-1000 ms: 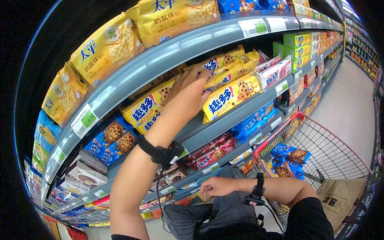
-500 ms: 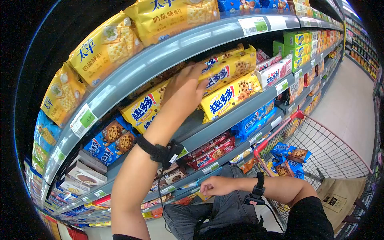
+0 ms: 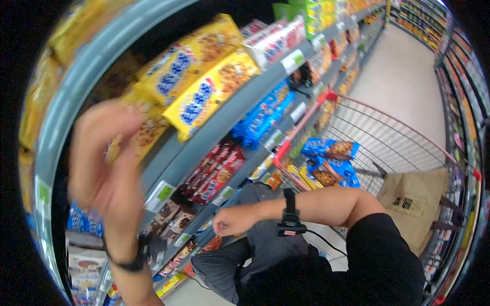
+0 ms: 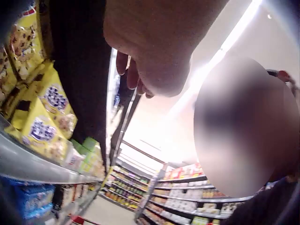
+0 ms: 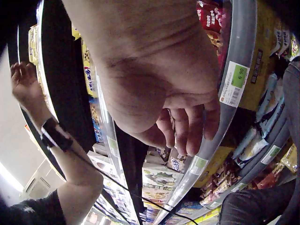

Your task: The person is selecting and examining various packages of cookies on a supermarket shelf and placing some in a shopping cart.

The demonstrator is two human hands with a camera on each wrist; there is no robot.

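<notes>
My left hand [image 3: 104,148], blurred, is raised in front of the shelf with its fingers loosely bent and nothing in them. The left wrist view shows its fingers [image 4: 132,75] hanging down in the air. Behind and beside it lie yellow cookie packs [image 3: 212,94] with blue lettering, some stacked on others, and part of one pack is hidden by the hand. Low in front of my legs hangs my right hand [image 3: 236,220], holding nothing. Its relaxed fingers [image 5: 194,129] show before the lower shelves in the right wrist view.
A red-rimmed wire cart [image 3: 398,120] stands at the right, with blue cookie packs [image 3: 334,150], a yellow pack [image 3: 308,177] and a tan bag [image 3: 413,204] in it. Shelf edges with price tags [image 3: 161,196] curve close by. White-and-pink packs [image 3: 275,43] sit beside the yellow ones. An aisle floor [image 3: 403,66] runs beyond.
My left hand has come away from the yellow packs, empty, and swung out to the left. The head view has turned right. My right hand keeps its pose.
</notes>
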